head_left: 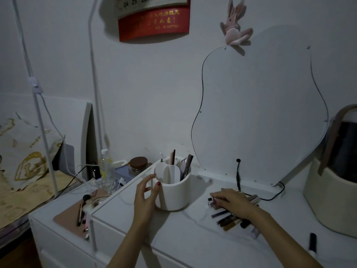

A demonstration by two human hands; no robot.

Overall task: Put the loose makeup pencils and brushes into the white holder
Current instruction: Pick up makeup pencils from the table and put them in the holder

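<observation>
The white holder stands upright on the white dresser top, divided into compartments; a few pencils and brushes stand in its far and right sections. My left hand curves around its left side, thumb and fingers spread, touching the wall. To the right lies a pile of loose makeup pencils and brushes. My right hand rests palm down on top of that pile, its fingers bent over the pencils at the pile's left end. A single dark pencil lies apart near the front right edge.
A wavy-edged mirror leans at the back with a black cable. A large cream container stands at the right. On the lower left unit sit a pink mat with brushes, a bottle, a brown-lidded jar and cables.
</observation>
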